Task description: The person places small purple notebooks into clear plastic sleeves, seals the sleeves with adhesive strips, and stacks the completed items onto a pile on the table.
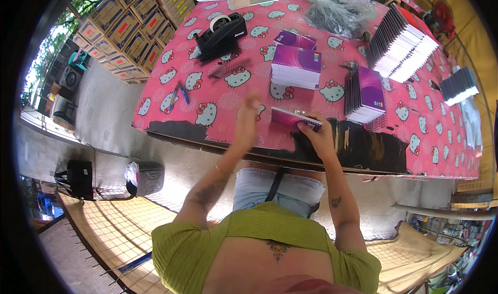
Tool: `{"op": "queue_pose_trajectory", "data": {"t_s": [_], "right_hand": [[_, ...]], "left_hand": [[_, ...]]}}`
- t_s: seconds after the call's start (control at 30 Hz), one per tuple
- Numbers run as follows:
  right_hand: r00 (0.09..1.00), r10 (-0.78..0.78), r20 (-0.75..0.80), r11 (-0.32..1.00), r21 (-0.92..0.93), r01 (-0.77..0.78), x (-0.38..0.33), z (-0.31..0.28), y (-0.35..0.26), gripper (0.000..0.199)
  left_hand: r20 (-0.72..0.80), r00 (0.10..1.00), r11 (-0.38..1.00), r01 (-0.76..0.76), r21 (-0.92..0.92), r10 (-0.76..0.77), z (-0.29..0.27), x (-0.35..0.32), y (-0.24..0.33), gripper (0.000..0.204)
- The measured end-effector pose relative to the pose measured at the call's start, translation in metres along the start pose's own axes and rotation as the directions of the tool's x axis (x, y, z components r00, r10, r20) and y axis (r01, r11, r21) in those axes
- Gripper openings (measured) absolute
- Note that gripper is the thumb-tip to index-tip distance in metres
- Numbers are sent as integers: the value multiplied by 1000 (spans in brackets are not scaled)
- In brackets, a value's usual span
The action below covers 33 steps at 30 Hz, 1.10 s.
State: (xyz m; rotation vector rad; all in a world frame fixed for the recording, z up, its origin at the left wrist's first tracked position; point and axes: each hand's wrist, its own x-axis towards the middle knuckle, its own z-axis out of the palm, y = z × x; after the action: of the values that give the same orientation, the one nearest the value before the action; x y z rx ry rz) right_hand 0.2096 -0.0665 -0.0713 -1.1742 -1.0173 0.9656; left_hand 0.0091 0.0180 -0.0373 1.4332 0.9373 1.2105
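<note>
My right hand (317, 131) grips a small purple notebook (287, 119) at its right end, thumb on the near side. The notebook is tilted up on edge near the table's front. My left hand (250, 105) is raised just left of the notebook, apart from it and smeared by motion, so its fingers cannot be made out. Beyond the held notebook stands a stack of purple notebooks (296, 60) with white page edges. To the right is a stack of purple notebooks with black spiral bindings (367, 92). Loose black spiral coils (231, 70) lie at the left.
A black tape dispenser (222, 33) sits at the back left, with blue-handled pliers (180, 94) nearer. A clear plastic bag (340, 14) of dark items lies at the back. Tall notebook stacks (402, 45) stand at the right. Cartons (124, 29) are piled beyond the pink-covered table (171, 112).
</note>
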Motion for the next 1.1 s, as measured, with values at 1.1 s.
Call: {"op": "queue_pose_trajectory", "data": {"t_s": [1.1], "right_hand": [[994, 23, 111, 998, -62, -16, 0, 1, -9, 25]], "left_hand": [[560, 759, 730, -582, 358, 331, -46, 40, 19, 22]]}}
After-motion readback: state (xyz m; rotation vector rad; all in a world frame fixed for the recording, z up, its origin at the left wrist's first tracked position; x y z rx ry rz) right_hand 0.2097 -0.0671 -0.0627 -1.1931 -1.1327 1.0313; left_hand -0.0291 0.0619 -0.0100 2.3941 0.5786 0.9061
